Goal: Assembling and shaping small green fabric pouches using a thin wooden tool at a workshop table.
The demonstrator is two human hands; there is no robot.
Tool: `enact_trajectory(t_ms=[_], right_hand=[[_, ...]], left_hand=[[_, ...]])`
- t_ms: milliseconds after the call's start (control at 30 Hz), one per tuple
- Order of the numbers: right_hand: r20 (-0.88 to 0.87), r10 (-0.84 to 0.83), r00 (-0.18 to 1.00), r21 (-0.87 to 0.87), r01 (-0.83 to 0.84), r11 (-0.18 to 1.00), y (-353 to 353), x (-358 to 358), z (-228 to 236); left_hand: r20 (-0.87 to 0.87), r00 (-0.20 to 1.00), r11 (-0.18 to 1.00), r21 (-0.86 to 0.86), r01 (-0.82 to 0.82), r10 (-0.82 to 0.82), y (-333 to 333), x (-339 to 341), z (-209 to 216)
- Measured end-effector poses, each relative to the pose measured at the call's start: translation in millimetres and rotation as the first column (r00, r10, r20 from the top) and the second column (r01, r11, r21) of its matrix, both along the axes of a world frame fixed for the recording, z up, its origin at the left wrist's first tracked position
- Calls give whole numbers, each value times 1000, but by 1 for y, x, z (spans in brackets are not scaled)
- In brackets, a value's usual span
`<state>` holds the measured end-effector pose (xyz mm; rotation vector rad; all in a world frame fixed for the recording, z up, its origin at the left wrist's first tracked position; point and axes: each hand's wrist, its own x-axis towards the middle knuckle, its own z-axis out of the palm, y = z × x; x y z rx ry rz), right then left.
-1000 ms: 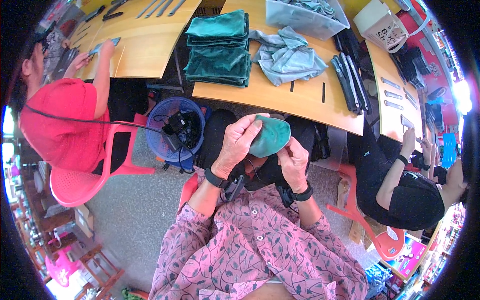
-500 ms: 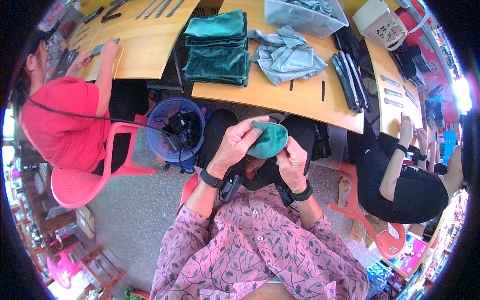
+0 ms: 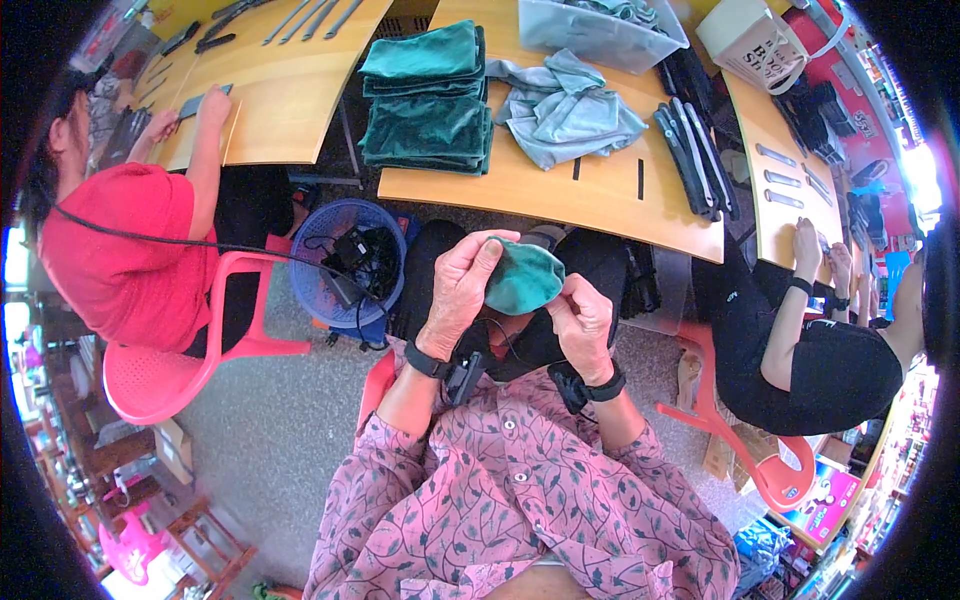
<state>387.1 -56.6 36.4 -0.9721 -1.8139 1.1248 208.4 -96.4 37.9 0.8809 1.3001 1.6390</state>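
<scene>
Above my lap I hold a small green velvet cloth piece (image 3: 525, 278) with a rounded edge; whether it is a pouch I cannot tell. My left hand (image 3: 462, 290) pinches its upper left side, the thumb lying on top. At its lower right edge, my right hand (image 3: 583, 322) grips it between thumb and fingers. Both hands wear black wrist straps. On the table just beyond lie stacked dark green velvet pieces (image 3: 425, 135), with a crumpled grey-blue cloth (image 3: 575, 115) to their right.
The wooden table (image 3: 500, 190) edge is just past my knees. A clear bin (image 3: 600, 35) and black-and-grey strips (image 3: 690, 160) lie on it. A blue basket (image 3: 300, 275) of cables stands at left. People sit on both sides, a red-shirted person (image 3: 135, 245) at left.
The green cloth piece has turned in my fingers and moved slightly left; its face looks flatter. My left thumb has shifted up toward its top edge.
</scene>
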Motion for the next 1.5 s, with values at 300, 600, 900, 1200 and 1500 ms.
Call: enact_trajectory(t_ms=[300, 600, 900, 1200, 1500], right_hand=[[-53, 96, 994, 25, -95, 995, 3, 1, 3], [-92, 134, 987, -86, -142, 986, 3, 1, -4], [-183, 161, 970, -147, -189, 971, -1, -2, 7], [-265, 211, 941, -349, -298, 888, 0, 4, 6], [-312, 108, 944, -492, -257, 832, 0, 3, 3]], left_hand=[[46, 998, 998, -40, -45, 47, -1, -9, -4], [232, 971, 997, 38, -63, 52, 1, -6, 4], [283, 959, 998, -56, -3, 19, 8, -8, -5], [40, 996, 993, -88, -79, 83, 9, -14, -10], [-331, 943, 969, 216, 119, -42, 7, -22, 9]])
